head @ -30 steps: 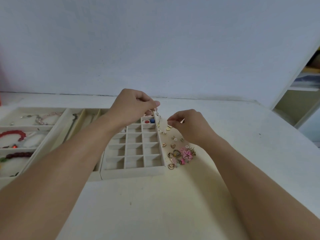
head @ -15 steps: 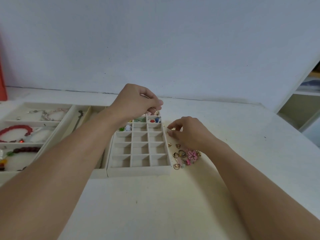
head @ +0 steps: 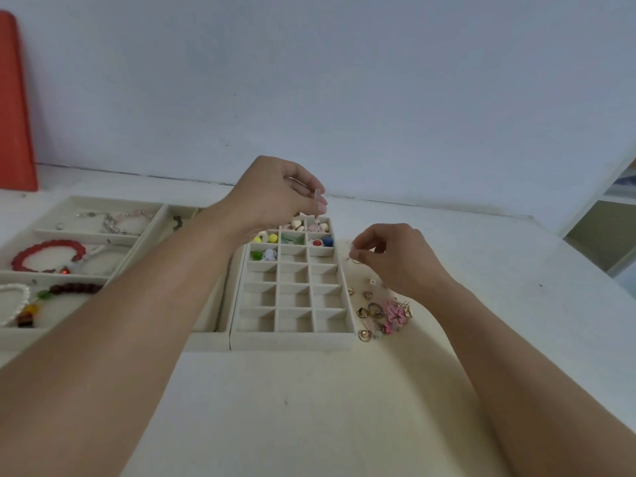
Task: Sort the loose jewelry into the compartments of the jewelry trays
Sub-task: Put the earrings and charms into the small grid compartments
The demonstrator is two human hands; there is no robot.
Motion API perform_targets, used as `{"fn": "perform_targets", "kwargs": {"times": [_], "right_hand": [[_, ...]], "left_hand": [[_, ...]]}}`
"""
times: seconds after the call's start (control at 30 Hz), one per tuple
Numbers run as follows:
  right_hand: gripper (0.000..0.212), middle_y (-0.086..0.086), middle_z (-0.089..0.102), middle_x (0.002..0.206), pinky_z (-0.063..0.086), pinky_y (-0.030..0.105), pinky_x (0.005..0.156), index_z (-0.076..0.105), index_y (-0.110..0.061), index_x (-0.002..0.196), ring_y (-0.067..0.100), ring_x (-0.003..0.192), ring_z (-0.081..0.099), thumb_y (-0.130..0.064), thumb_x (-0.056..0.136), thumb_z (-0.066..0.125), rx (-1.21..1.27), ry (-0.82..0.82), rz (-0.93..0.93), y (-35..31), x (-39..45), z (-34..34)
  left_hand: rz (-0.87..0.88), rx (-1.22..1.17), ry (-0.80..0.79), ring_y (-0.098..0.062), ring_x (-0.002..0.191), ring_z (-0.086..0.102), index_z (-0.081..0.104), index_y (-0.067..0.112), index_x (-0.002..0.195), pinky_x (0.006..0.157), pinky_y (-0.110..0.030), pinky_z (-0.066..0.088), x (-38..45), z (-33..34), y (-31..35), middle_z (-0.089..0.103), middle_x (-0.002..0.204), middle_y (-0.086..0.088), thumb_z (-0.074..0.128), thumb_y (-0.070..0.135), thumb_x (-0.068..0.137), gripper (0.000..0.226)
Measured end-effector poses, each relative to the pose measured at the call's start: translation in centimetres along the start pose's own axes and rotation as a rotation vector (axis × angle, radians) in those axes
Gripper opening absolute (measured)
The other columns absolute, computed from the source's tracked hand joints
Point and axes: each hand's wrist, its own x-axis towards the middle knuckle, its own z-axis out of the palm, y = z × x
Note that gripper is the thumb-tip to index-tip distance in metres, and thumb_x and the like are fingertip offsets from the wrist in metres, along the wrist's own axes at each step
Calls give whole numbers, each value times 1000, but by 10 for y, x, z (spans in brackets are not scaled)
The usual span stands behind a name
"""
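A white table (head: 309, 407) against a pale wall holds my cream gridded tray (head: 292, 335), its far compartments filled with colored beads. My left hand (head: 272, 197), fingers curled with nothing visibly held, has moved over those far compartments. My right hand (head: 395, 259), drawn back from the tray's edge, pinches something tiny above the loose earrings (head: 385, 313) beside the tray.

I see my left hand (head: 272, 194) hovering with curled fingers above the far row of the grid tray (head: 292, 335); whether it holds anything I can't tell. My right hand (head: 392, 259) pinches something tiny just beside the tray's right wall, loose earrings (head: 385, 311) lying under its wrist.
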Motion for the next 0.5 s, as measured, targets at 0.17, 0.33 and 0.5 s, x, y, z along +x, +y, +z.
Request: {"fn": "perform_targets", "kwargs": {"times": [0.17, 0.33, 0.5], "right_hand": [[24, -14, 71, 75, 44, 7, 59, 69, -30, 76, 2, 70, 62, -9, 89, 67, 63, 78, -82, -17, 6, -14], [17, -19, 68, 86, 42, 6, 55, 71, -34, 95, -1, 77, 59, -18, 94, 67, -83, -49, -37, -13, 11, -18], [16, -18, 69, 86, 45, 17, 59, 74, -34, 99, 11, 80, 68, -32, 85, 80, -243, -299, 1, -14, 22, -22]], "left_hand": [[24, -29, 62, -10, 76, 73, 77, 18, 86, 72, -27, 52, -4, -15, 4, 78, 77, 4, 89, 16, 73, 18], [24, 0, 53, -1, 70, 71, 77, 19, 86, 56, -9, 48, -7, -19, -1, 78, 77, 3, 88, 18, 74, 17], [-10, 33, 37, -2, 72, 72, 76, 21, 87, 62, -16, 50, -7, -10, -2, 78, 78, 4, 87, 23, 76, 15]]}}
